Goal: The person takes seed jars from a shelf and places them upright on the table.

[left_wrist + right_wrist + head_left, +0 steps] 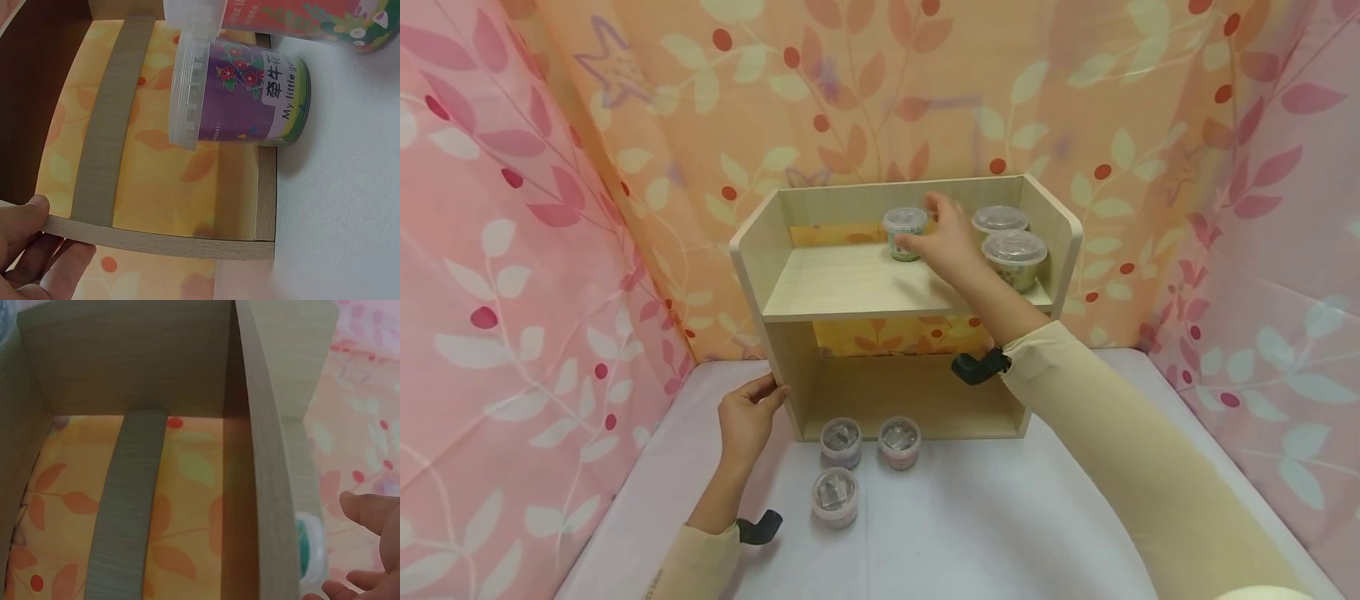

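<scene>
A small two-tier wooden shelf (850,315) stands on the white table. My left hand (747,419) pinches the front edge of its left side panel, thumb on one side and fingers on the other in the left wrist view. On the upper tier stands an upright lidded plastic cup (904,221), with green at its bottom. Around its right side is my right hand (951,243), thumb and fingers spread; in the right wrist view the cup (311,547) is partly behind the shelf board, apart from the fingers. A purple lidded cup (240,94) with flower pictures stands before the lower tier.
Two wider lidded tubs (1015,254) (1000,218) sit at the upper tier's right end, partly behind the right arm. Two more lidded cups (899,442) (835,497) stand on the table (970,517) near the purple one. Flowered cloth (865,92) hangs behind and at both sides.
</scene>
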`<state>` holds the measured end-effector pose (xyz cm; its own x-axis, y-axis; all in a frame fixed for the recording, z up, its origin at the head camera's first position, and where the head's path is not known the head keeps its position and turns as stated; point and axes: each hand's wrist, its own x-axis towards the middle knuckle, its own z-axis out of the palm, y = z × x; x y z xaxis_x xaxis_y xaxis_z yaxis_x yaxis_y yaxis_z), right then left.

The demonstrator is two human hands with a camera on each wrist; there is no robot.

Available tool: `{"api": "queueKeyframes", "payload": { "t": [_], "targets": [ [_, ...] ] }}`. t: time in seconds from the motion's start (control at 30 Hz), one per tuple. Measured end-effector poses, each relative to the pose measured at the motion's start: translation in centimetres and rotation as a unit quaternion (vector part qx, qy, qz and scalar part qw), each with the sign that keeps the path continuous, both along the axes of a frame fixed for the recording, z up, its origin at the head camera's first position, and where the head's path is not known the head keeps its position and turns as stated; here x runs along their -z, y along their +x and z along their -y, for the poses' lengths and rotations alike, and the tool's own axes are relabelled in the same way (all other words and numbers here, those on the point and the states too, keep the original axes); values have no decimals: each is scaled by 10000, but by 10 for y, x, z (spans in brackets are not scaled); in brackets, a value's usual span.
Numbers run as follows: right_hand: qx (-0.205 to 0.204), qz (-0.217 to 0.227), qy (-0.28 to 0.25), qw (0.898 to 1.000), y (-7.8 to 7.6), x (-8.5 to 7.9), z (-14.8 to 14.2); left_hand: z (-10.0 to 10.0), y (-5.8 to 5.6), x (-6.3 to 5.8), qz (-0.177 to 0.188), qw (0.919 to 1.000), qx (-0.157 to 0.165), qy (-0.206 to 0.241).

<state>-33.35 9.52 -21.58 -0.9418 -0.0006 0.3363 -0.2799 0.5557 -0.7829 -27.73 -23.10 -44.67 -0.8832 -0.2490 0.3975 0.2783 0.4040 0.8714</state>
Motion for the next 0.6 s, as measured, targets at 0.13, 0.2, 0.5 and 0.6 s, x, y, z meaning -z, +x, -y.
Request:
{"api": "queueKeyframes", "payload": {
  "t": [0.13,0.2,0.5,0.6],
  "targets": [
    [248,397,20,9989,-14,-1,3,1,1,0,-46,10000,-4,-42],
    [306,568,-93,9979,-19,0,4,1,1,1,-42,10000,-20,-56],
    [259,871,-816,9925,-34,2,8,1,0,1,-67,9999,-32,-84],
    [268,875,-732,9931,-36,4,9,0,0,0,-66,9999,-27,-85]
  ]
}}
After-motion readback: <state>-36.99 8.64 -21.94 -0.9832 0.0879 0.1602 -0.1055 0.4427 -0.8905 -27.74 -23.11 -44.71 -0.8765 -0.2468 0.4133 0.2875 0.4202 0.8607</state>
